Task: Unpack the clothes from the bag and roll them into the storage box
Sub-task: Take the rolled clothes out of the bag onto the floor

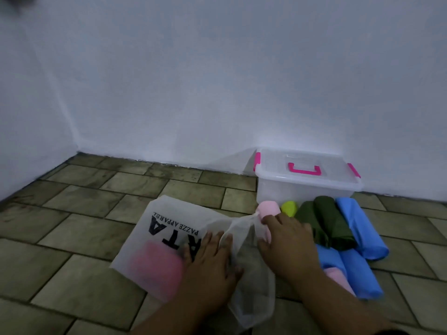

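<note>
Lying on the tiled floor [79, 201], the white bag [169, 228] is pressed flat by the left hand [212, 259], fingers spread; a pink garment [157, 269] remains inside. Rolled clothes [338, 228] wait beside the shut box [307, 180], the right hand [287, 240] laid open on a pink roll [266, 209]. Unpacking seems nearly finished; next, the garment must be drawn out.

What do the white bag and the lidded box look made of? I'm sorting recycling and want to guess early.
The white bag looks like thin non-woven fabric, matte and semi-sheer: something pink shows faintly through it and it creases softly. It could be thin plastic film instead. The lidded box looks like translucent rigid plastic with a slightly glossy finish; its handle and side clips are opaque bright pink plastic.
</note>
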Motion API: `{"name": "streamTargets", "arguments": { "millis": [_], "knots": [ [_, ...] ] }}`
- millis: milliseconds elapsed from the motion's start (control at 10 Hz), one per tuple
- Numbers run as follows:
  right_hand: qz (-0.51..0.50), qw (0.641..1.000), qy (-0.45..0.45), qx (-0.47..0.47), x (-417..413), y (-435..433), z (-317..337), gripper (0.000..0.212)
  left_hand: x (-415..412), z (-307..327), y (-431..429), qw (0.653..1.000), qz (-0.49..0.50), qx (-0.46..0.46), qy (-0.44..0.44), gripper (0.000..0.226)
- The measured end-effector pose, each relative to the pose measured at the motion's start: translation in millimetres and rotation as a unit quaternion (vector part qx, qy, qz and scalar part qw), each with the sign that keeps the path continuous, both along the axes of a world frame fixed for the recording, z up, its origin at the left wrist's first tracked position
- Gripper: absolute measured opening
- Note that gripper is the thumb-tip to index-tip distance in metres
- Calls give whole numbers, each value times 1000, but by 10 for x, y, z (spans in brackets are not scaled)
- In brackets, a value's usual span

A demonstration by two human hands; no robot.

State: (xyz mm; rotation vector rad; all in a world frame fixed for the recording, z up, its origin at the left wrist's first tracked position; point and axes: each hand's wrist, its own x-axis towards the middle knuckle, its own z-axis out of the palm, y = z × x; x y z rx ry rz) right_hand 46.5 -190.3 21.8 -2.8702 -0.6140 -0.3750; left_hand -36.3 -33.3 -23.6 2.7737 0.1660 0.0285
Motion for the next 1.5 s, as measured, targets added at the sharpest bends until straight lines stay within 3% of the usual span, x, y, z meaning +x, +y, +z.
{"name": "streamTargets", "arguments": {
  "millis": [100, 200, 300, 400, 600, 700, 800, 900, 1100, 1200, 1300, 1400, 1500],
  "knots": [
    [-175, 980, 56, 75, -380, 46, -70, 37, -1, 149, 111, 995, 11, -71, -68, 68],
    [84, 973, 215, -24, -625, -247, -372, 78, -72, 242, 603, 955, 181, -55, -228, 62],
    [61, 962, 257, -74, -752, -433, -513, 77, -135, 263, 1230, 933, 338, -59, -112, 49],
    [45, 963, 261, -48, -817, -423, -555, 79, -140, 253, 1350, 941, 324, -94, 2, 35],
    [46, 967, 249, -16, -873, -453, -499, 83, -12, 915, 894, 964, 153, 53, -213, 36],
    [33, 970, 240, 9, -935, -461, -429, 82, 6, 1354, 605, 947, 49, 94, -304, 34],
    [10, 973, 223, 51, -991, -492, -380, 85, -34, 1589, 592, 928, 29, 119, -351, 32],
    [3, 967, 225, 121, -1050, -561, -349, 87, -82, 1487, 795, 938, 73, 101, -324, 32],
    [5, 962, 233, 140, -1032, -607, -423, 93, -168, 945, 1032, 958, 243, 55, -140, 39],
    [-2, 962, 229, 146, -980, -584, -483, 93, -181, 766, 767, 946, 303, 74, -88, 74],
    [3, 965, 193, 177, -852, -540, -441, 70, -251, 600, 108, 978, 164, 43, -124, 89],
    [52, 961, 155, 224, -606, -416, -268, 31, -180, 430, -357, 998, 50, -5, -23, 104],
    [108, 958, 189, 186, -344, -269, -189, 27, -131, 245, -491, 996, 62, -22, 65, 102]
  ]
}}
